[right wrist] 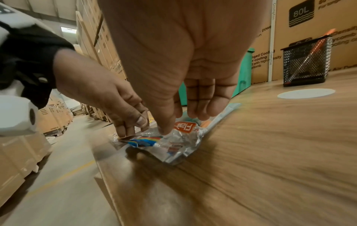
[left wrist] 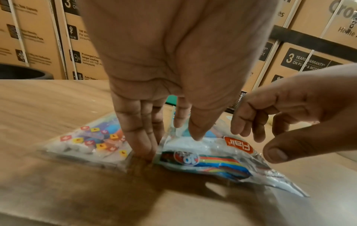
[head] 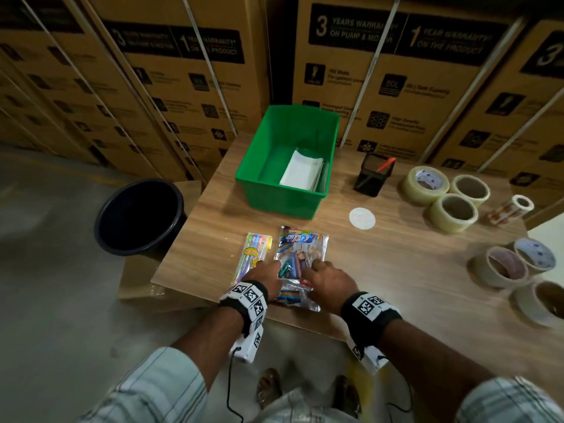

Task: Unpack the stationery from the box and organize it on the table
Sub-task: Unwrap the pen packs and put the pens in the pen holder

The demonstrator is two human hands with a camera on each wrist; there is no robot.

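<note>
resting near the front edge of the wooden table (head: 396, 264), the clear flair crayon packet (head: 300, 264) lies flat with both your hands on it. your left hand (head: 264, 277) has its fingers (left wrist: 142, 137) straight and together, tips pressed down at the packet's left edge, right in the gap between it and the gel pen pack (head: 253, 254) lying just beside it on the left. your right hand (head: 328, 280) is relaxed too, fingers extended downward, thumb tip touching the crinkled plastic near the orange flair label (right wrist: 183, 127); nothing is pinched or gripped by either hand.

farther back on the table sits the green box (head: 287, 190), with a white stack of paper (head: 302, 174) lying in its bottom. to its right stands a black mesh holder (head: 370, 178) with an orange pen (head: 386, 164) leaning in it. a white round sticker (head: 362, 218) lies on the table between the box and the packet, to the right. several tape rolls (head: 451, 213) are grouped along the right side. a dark bucket (head: 140, 218) stands off the table's left edge.
</note>
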